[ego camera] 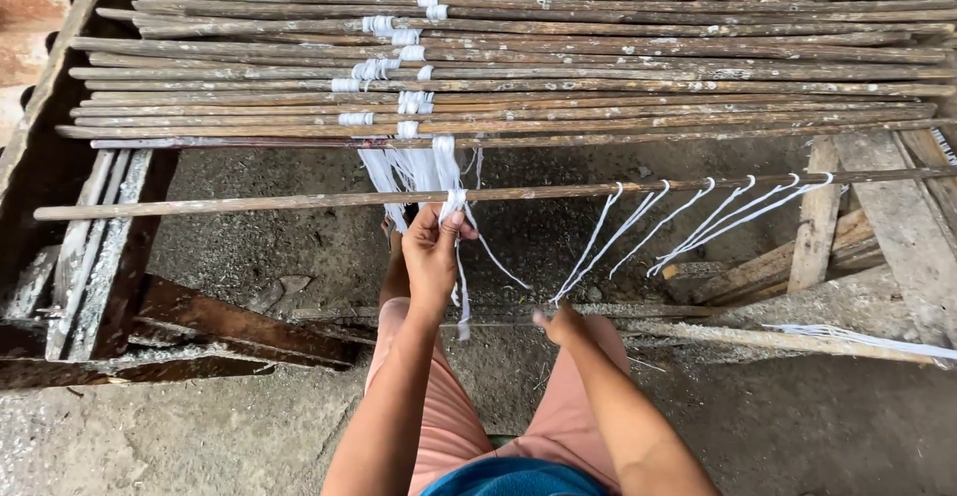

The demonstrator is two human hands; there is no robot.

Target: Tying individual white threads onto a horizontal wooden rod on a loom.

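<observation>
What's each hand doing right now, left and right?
Left hand: closed, pinching the white string against the loose wooden stick.
Right hand: closed on the white strands running up to that stick.

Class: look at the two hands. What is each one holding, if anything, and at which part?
Left hand: grip on white string where it wraps the loose stick. Right hand: pinches the lower ends of the long strands.

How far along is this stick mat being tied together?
Done: a close row of sticks is already bound with white cord. In hand: the left hand pinches cord at a single stick set apart, and the right hand pulls loose strands looped over it. Left: that stick's binding; more sticks lie below.
</observation>
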